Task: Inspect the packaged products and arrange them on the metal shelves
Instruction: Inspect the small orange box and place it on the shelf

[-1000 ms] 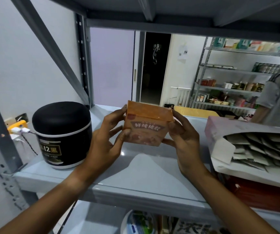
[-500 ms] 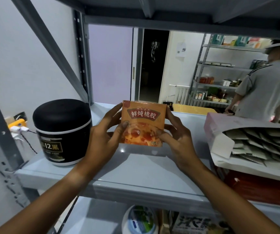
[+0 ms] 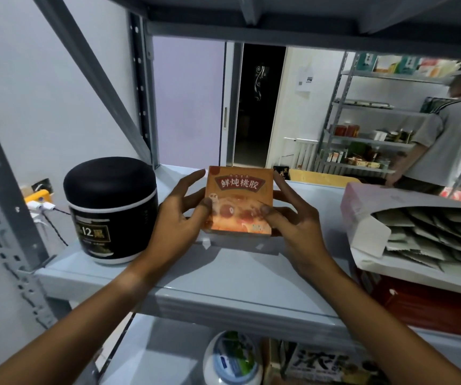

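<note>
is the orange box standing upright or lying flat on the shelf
Upright. The orange box stands on its bottom edge on the shelf, printed front facing the camera, left hand and right hand gripping its sides.

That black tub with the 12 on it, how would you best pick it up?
Probably with both hands around the round side wall of the black tub, coming from the open front of the shelf. It stands upright, its domed lid looks smooth with no handle showing, and a wall lies behind it.
</note>
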